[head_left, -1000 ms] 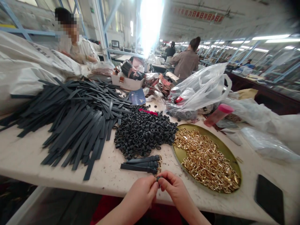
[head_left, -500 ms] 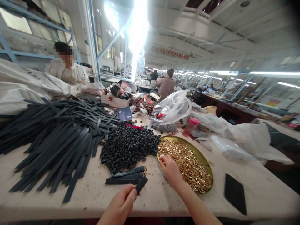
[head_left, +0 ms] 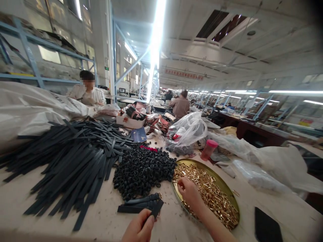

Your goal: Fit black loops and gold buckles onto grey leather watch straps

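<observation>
Across the pale worktable (head_left: 101, 216), at 6 o'clock, the left hand (head_left: 140, 226) pinches 1 flat black strap (head_left: 157, 207), apparently leaving its end free. At 5 o'clock, the right hand (head_left: 188, 192) curls over small gold metal buckles (head_left: 220, 202), probably gathered for easy reach; whether its fingers grip any, I cannot tell.

The left hand (head_left: 139, 226) is held low, toward the near edge of the surface (head_left: 176, 218), with the thumb laid on top, the fingers curled beneath and a firm pinch formed between them. Its wrist is cut off by the bottom of the view. The right hand (head_left: 188, 191) is reached farther in from that edge, palm turned mostly down, fingers bent inward and bunched; whether anything is pinched by their tips cannot be made out. The bare right forearm (head_left: 213, 220) is slanted up and leftward from the near side, with the wrist kept nearly straight.
</observation>
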Available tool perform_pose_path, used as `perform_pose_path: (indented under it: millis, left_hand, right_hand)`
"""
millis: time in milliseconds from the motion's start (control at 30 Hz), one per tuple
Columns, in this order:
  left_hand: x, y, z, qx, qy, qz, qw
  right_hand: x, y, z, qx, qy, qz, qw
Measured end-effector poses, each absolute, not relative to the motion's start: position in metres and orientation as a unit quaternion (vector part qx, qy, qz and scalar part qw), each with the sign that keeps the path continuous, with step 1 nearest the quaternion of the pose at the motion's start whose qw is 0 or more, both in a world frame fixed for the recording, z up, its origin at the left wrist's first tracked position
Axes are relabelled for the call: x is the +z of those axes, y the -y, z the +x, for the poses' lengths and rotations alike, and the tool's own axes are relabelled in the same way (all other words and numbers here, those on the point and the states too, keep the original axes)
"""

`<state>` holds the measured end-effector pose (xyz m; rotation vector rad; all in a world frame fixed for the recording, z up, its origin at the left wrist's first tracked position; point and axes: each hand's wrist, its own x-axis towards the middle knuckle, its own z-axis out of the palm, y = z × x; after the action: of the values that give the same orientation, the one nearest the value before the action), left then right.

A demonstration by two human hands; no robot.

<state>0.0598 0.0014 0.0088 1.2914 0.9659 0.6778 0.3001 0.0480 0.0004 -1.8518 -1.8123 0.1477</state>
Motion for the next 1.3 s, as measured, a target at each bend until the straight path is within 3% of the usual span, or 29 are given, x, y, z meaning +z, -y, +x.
perform_pose_path:
  millis: [67,200,267,500,733,900,1067,1200,1300]
  left_hand:
    - [0.007,-0.007,0.069,0.321,-0.422,0.554,0.642]
    - [0.008,-0.018,0.082,0.345,-0.404,0.459,0.713]
    - [0.01,-0.019,0.082,0.358,-0.404,0.401,0.74]
    - [0.018,-0.023,0.066,0.287,-0.47,0.427,0.717]
    - [0.006,-0.031,0.062,0.246,-0.451,0.5,0.697]
    - [-0.008,-0.018,0.048,0.246,-0.488,0.596,0.588]
    - [0.003,-0.01,0.034,0.206,-0.478,0.71,0.474]
    - [0.013,-0.008,0.031,0.171,-0.467,0.76,0.419]
    - [0.018,-0.002,0.036,0.192,-0.447,0.743,0.46]
  right_hand:
    - [0.0,-0.034,0.279,0.107,0.653,-0.677,0.321]
    - [-0.01,-0.009,0.224,0.356,0.544,-0.584,0.487]
    - [-0.016,-0.001,0.203,0.429,0.494,-0.542,0.527]
    - [-0.016,0.002,0.199,0.538,0.467,-0.498,0.494]
    - [-0.014,-0.003,0.206,0.617,0.343,-0.457,0.541]
    - [-0.013,0.0,0.197,0.665,0.134,-0.439,0.589]
    - [-0.014,0.007,0.188,0.701,0.035,-0.421,0.575]
    - [-0.015,0.018,0.178,0.701,0.029,-0.438,0.562]
    - [-0.019,0.026,0.171,0.649,0.132,-0.482,0.574]
